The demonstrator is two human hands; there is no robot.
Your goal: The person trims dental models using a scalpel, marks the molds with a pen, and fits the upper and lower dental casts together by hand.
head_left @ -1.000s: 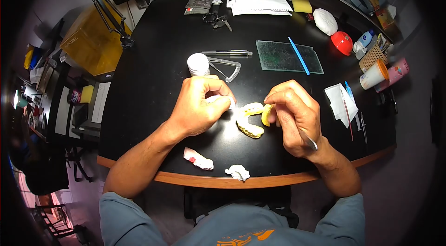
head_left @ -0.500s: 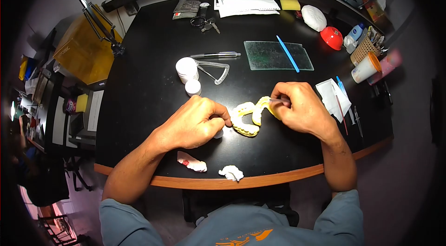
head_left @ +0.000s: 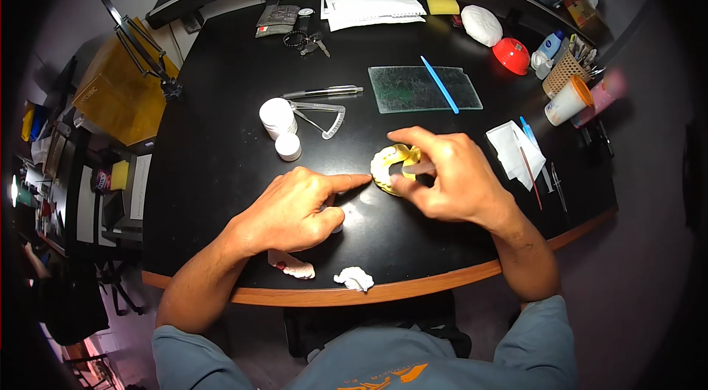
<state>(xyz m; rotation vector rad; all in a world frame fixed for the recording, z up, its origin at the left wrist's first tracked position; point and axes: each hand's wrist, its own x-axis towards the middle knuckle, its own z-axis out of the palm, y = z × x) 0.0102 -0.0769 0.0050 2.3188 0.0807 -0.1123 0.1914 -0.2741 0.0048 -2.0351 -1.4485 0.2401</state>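
Note:
A yellow horseshoe-shaped dental cast with a row of teeth lies on the black bench. My right hand grips it from the right, thumb on the near side and index finger over the far side. A pale thing, too hidden to name, shows within that hand, and a second yellow piece is mostly covered by its fingers. With index finger stretched out, my left hand points at the cast's left edge, its fingertip touching or nearly so. Its other fingers are curled round a small greyish thing that I cannot make out.
White jars, a caliper and a pen lie beyond my left hand. A glass slab bears a blue stick. Crumpled white material and a pink-white piece sit near the wooden edge. Tissue lies right.
My right hand has moved left and closed round the dental cast, bringing the two yellow pieces closer. My left index finger has straightened toward the cast. The whole view has shifted slightly.

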